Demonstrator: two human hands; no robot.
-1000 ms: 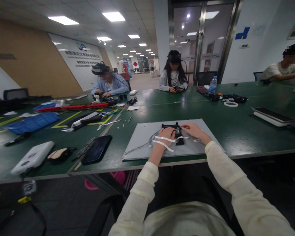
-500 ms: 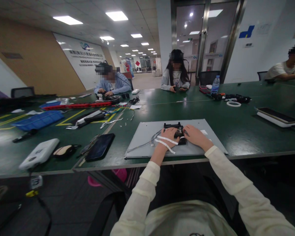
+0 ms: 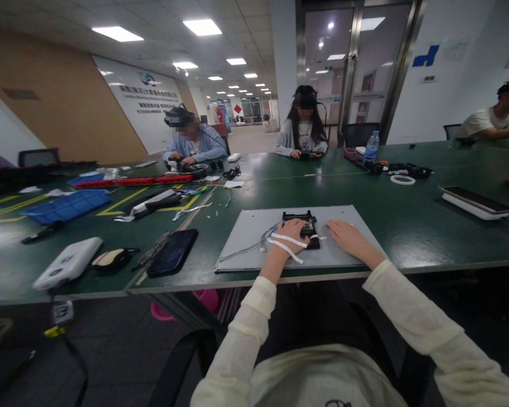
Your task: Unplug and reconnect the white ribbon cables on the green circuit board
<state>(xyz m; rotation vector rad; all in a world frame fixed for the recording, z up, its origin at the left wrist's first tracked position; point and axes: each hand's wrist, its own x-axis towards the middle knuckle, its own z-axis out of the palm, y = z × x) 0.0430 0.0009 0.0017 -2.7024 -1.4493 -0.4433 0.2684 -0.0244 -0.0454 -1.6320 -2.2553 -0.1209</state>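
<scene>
My left hand (image 3: 292, 233) is closed over the left side of a black plastic part (image 3: 313, 243) with a small exposed circuit area. White strips (image 3: 289, 250) lie across the back of this hand and wrist. Grey wires (image 3: 252, 247) trail leftward from under the hand. A short white strip (image 3: 318, 237) sticks out at the part's right edge. To the right, apart from the part, my right hand (image 3: 346, 237) hovers low over or rests on the light grey panel (image 3: 250, 226); its fingers point left, loosely bent, with nothing visible in them. The part lies on the panel.
On the left lie a phone (image 3: 173, 252), a white device (image 3: 70, 263), a mouse-like object (image 3: 112, 258) and a blue tray (image 3: 68, 206). Another phone rests on a white box (image 3: 475, 210) at right. A bottle (image 3: 371, 146) and tape roll (image 3: 402, 180) stand farther back. Several people sit around.
My right hand has come off the black part and moved right over the panel. The white strip at the part's edge now shows more. My left hand stays in place.
</scene>
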